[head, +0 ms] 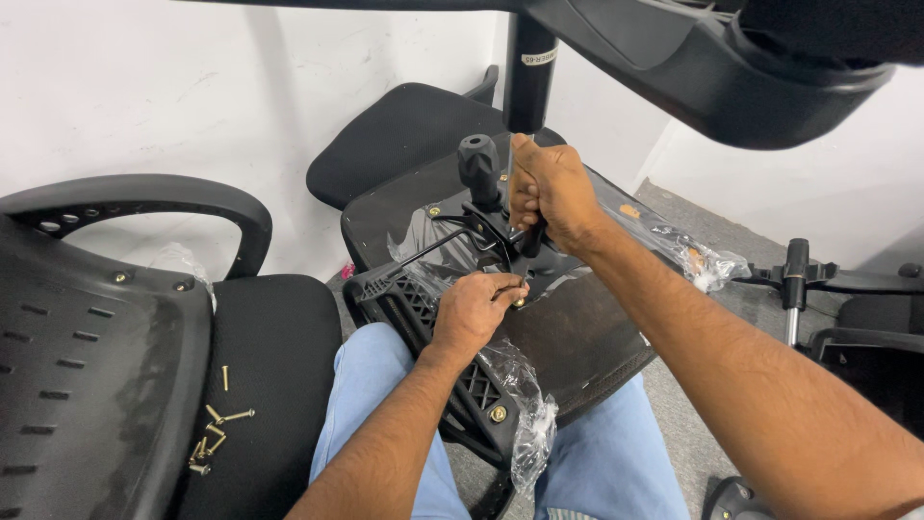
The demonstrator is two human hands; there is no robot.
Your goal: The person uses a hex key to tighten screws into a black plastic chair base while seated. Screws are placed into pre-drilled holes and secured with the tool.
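Chair seat underside point(568, 337) rests across the person's lap, its black mechanism plate point(481, 226) already sitting on it. The right hand point(549, 188) is clenched around a screwdriver handle; the left hand point(474, 310) pinches a brass screw at the plate. Spare screws point(214, 433) lie on another seat cushion point(274, 376), so fastening looks unfinished.

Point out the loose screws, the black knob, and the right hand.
loose screws point(214, 433), head view, middle of the pile on the chair seat
black knob point(477, 156), head view, its ribbed top
right hand point(547, 188), head view, back of the hand

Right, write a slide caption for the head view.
Left hand steadies a bolt; right hand drives a tool into the chair seat underside.
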